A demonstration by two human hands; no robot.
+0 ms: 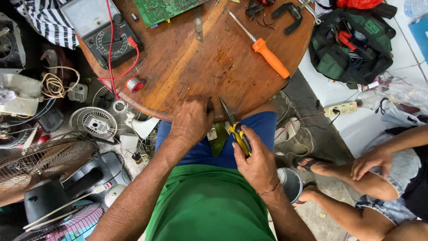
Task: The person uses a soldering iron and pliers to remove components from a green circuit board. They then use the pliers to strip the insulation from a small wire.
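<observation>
Pliers are held at the counter edge.
Yellow handles are clenched in the right hand; a small dark piece, hard to make out, is pinched by the left hand.

One view only, worn on the head, looking almost straight down. Close over the near edge of a round wooden table, whose far edge is cut off by the top of the frame. Left hand and right hand low in the centre, just under the lens, with forearms running out of the bottom edge. Floor clutter of fan grilles down the left side; a tool bag at upper right; a seated person's legs at lower right. No second view sharing any part.
</observation>
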